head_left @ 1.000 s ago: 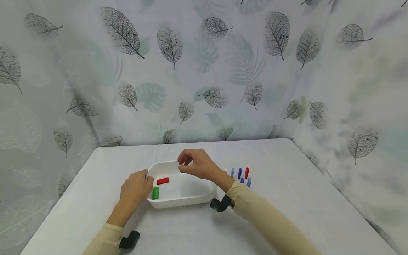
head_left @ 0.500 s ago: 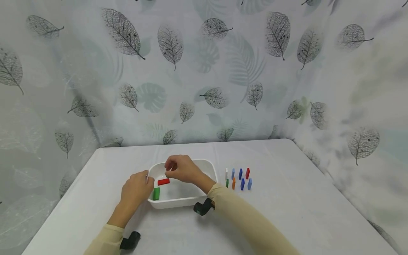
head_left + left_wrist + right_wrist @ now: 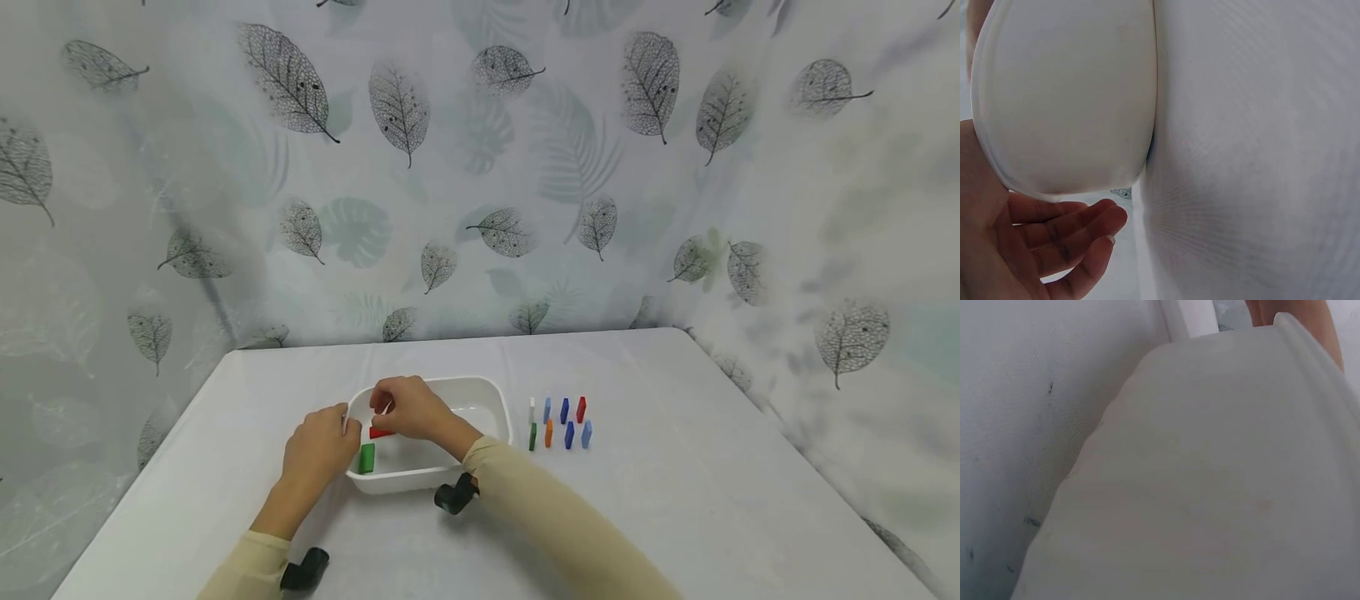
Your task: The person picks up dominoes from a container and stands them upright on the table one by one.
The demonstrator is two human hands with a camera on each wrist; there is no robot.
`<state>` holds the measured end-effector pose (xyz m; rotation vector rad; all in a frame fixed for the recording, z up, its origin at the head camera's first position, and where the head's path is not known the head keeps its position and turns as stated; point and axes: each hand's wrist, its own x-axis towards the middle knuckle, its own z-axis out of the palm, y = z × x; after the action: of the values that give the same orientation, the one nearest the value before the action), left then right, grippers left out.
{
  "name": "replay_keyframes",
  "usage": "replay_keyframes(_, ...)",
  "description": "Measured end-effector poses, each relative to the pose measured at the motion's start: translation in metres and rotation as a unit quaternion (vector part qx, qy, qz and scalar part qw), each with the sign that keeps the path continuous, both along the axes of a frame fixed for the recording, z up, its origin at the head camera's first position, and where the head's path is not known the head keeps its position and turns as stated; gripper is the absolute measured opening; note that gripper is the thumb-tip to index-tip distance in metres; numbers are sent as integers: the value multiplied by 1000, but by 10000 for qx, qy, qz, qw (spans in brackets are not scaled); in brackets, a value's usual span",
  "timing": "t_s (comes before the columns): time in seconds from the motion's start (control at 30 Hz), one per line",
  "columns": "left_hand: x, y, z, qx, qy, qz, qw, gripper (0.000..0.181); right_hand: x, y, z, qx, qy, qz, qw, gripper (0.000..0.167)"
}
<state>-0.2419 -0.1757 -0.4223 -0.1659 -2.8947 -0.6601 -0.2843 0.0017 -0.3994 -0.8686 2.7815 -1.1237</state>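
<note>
A white plastic tray (image 3: 420, 481) with rounded corners sits on the table. My left hand (image 3: 321, 450) grips its left end, thumb over the rim; the left wrist view shows the fingers (image 3: 1079, 250) curled behind the wall. Inside the tray, a green block (image 3: 367, 458) lies near the left hand. A red block (image 3: 380, 432) lies just beyond it, partly covered by my right hand (image 3: 412, 408). That hand is over the tray's left half, thumb and fingers bent towards each other. Whether something small is between its fingertips is hidden. The right wrist view shows mostly the tray's outer wall (image 3: 1210, 469).
Right of the tray, small blocks stand on end in two rows. The back row has white (image 3: 532, 408), light blue (image 3: 547, 409), dark blue (image 3: 565, 410) and red (image 3: 581, 408). The front row has green (image 3: 533, 436), orange (image 3: 549, 432), blue (image 3: 569, 435) and light blue (image 3: 587, 433).
My right hand has moved left and down across the tray to the red block, uncovering the standing blocks at right. The left hand and tray stay put.
</note>
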Motion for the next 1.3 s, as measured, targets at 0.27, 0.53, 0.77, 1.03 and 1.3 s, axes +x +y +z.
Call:
replay_keyframes(0.27, 3, -2, -1, 49, 105, -30, 9999, 47, -9, -10, -8, 447, -9, -91, 9990, 14)
replay_keyframes(0.53, 2, -3, 1, 46, 89, -94, 9999, 41, -11, -21, -23, 1606, 353, 318, 9859, 18)
replay_keyframes(0.77, 2, -3, 1, 61, 131, -110, 9998, 39, -5, -22, -23, 1963, 352, 317, 9794, 19)
replay_keyframes(1.03, 1, -2, 0, 80, 120, -142, 9998, 36, -3, -19, -22, 2404, 942, 542, 9646, 8)
replay_keyframes(1.3, 1, 0, 1, 136, 109, -135, 9998, 30, -4, -17, -25, 2550, 981, 245, 9616, 16)
